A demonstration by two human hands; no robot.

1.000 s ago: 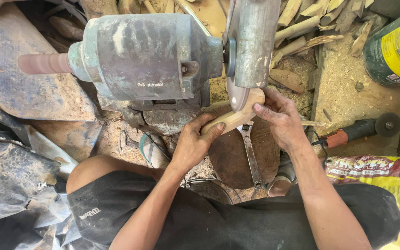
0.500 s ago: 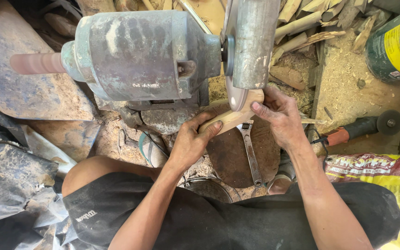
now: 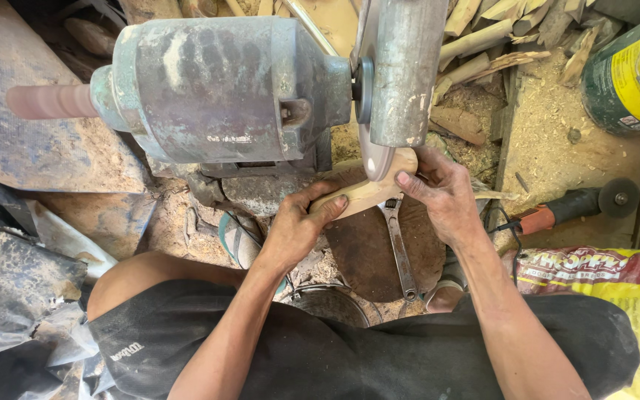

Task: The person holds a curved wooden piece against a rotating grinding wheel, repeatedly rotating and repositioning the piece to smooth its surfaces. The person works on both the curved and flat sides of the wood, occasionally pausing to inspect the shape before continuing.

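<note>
A pale, curved piece of wood (image 3: 364,191) is held by both hands under the metal guard (image 3: 401,70) of a grey bench grinder (image 3: 216,89). My left hand (image 3: 298,226) grips its near left end with thumb and fingers. My right hand (image 3: 442,194) presses its right end, fingers on top. The wood's upper edge touches the disc (image 3: 374,155) that shows just below the guard.
An adjustable wrench (image 3: 400,248) lies on a round brown slab (image 3: 379,252) under the hands. An angle grinder (image 3: 575,206) rests at right, near a yellow and green can (image 3: 631,67) and a printed sack (image 3: 616,278). Wood offcuts (image 3: 483,44) and sawdust lie behind.
The view has shifted slightly; both hands keep their hold on the wood piece against the disc, with the piece tilted a little differently.
</note>
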